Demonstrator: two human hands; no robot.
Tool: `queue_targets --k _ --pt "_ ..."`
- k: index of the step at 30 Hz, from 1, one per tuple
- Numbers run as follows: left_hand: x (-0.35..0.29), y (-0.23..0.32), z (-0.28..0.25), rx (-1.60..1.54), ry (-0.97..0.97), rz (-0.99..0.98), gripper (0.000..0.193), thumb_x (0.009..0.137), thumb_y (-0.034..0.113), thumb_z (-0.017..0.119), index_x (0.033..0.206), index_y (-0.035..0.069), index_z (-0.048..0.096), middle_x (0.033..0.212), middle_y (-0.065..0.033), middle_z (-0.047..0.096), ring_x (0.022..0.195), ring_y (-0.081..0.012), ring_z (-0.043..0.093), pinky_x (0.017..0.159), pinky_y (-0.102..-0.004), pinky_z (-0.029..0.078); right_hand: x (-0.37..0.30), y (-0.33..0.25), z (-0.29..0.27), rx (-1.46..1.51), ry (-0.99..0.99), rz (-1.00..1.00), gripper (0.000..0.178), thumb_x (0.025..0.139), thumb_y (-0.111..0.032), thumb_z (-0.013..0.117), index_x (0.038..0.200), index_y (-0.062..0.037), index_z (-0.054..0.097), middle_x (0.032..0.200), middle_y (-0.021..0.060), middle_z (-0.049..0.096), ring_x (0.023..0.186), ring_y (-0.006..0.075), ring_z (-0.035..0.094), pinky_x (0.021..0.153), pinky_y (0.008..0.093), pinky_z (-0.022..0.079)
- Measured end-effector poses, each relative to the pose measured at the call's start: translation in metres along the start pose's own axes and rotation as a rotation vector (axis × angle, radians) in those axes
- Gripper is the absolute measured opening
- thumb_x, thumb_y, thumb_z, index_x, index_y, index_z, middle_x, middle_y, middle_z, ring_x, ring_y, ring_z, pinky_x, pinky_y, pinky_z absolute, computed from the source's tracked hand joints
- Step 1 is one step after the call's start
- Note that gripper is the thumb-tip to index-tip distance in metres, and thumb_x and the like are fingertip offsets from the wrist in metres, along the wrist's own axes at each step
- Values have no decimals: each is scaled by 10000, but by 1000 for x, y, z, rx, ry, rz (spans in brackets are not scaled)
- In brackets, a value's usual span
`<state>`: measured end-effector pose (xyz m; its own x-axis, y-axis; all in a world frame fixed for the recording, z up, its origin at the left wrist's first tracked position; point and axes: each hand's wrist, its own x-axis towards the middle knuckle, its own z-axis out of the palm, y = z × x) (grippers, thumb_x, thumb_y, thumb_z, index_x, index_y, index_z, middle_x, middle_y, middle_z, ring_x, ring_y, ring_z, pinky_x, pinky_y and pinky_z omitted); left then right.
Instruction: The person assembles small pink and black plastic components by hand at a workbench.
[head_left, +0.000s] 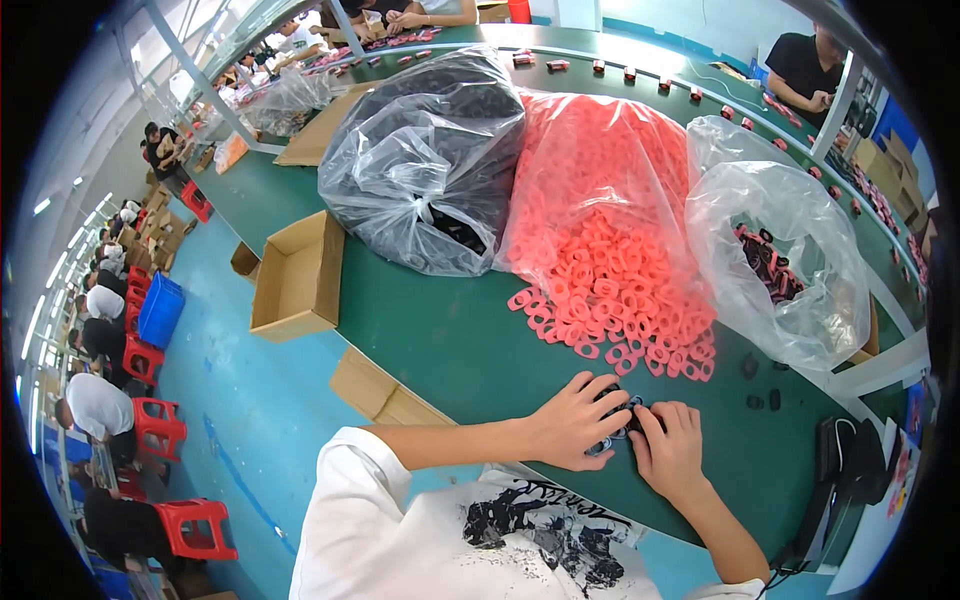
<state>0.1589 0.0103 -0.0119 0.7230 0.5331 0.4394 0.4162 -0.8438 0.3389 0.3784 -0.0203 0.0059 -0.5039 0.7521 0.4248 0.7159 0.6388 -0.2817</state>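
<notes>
My left hand is curled over a small cluster of dark, bluish-grey plastic parts at the table's near edge. Close beside it, my right hand has its thumb and fingers bent around a small black part. The fingers hide most of these pieces, and their exact kind cannot be made out. Just beyond both hands spreads a heap of pink-red oval plastic rings, spilling from a large see-through bag. Several loose black pieces lie on the green table to the right.
A tied bag of dark parts stands at the back left, beside an open cardboard box. Another open bag with dark and red parts is at right. Small assembled pieces line a conveyor behind. A black device sits far right.
</notes>
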Motion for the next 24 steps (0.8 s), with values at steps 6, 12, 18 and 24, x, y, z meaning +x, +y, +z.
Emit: queue_targets --k 6,12,18,24 --pt "-10 -8 -10 -22 26 65 515 670 290 792 1086 76 578 1166 -119 545 1207 -367 487 902 -502 416 -13 9 -11 55 38 31 328 771 -119 716 1083 -37 659 955 99 553 888 286 551 769 422 404" --pt "-6 -5 -13 30 -5 68 451 671 291 794 1017 77 599 1118 -105 553 1200 -355 503 879 -493 425 -6 -12 -15 -49 -7 -8 328 731 -100 703 1052 -39 665 1032 125 575 916 298 567 739 424 423" --pt "-5 -9 -10 -1 104 123 392 680 268 794 959 70 601 1056 -97 559 1167 -351 526 846 -480 440 -29 6 -6 35 18 39 296 684 -31 693 978 -22 660 1042 140 576 922 319 585 733 412 457" --pt "-11 -15 -20 -43 101 201 361 663 270 806 882 76 596 1041 -101 537 1112 -340 535 796 -451 451 -21 4 -20 -95 13 93 412 690 -44 708 1096 -14 644 1064 158 556 990 332 556 832 457 431"
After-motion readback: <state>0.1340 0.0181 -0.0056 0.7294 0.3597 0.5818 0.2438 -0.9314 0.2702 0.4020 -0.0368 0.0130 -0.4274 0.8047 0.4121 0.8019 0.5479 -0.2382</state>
